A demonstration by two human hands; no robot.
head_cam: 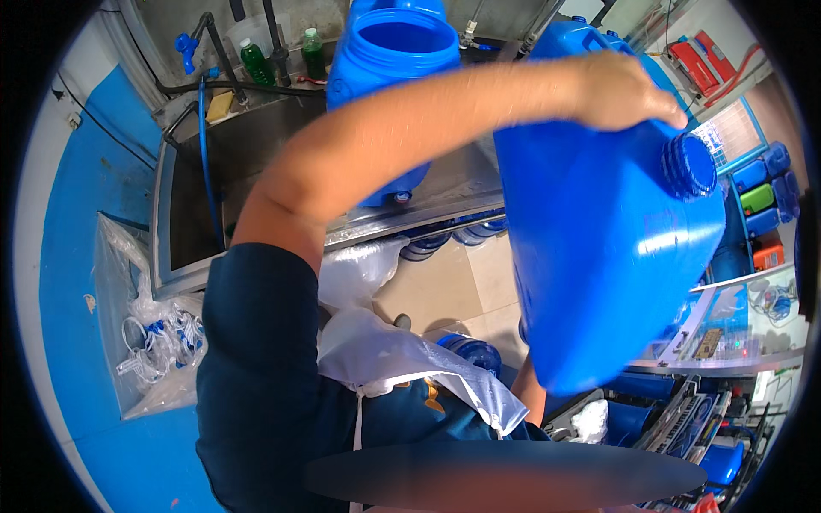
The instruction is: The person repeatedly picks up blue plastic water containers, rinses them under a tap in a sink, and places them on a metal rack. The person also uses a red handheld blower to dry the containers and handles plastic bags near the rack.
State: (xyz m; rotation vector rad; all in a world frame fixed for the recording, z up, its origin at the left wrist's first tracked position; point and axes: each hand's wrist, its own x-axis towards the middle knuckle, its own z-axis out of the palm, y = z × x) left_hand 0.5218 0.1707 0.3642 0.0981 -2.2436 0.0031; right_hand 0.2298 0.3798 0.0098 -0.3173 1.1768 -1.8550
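My left hand (619, 96) reaches across to the right and grips the top of a large blue plastic water jug (596, 256). The handle under my palm is mostly hidden. The jug is tilted, with its blue screw cap (696, 165) towards the right. Only the forearm (531, 391) of my right arm shows below the jug; my right hand is hidden behind it. Past my left arm, a blue plastic drum (394, 67) with an uncapped mouth stands at the steel sink, a small spigot (402, 197) low on its side.
The steel sink (192, 218) has a blue hose (204, 154) hanging in. Two green bottles (256, 62) and a yellow sponge (220, 107) sit behind it. A plastic bag of caps (167, 340) hangs at left. Round bottles (471, 353) stand on the tiled floor. A glass counter (737, 320) is at right.
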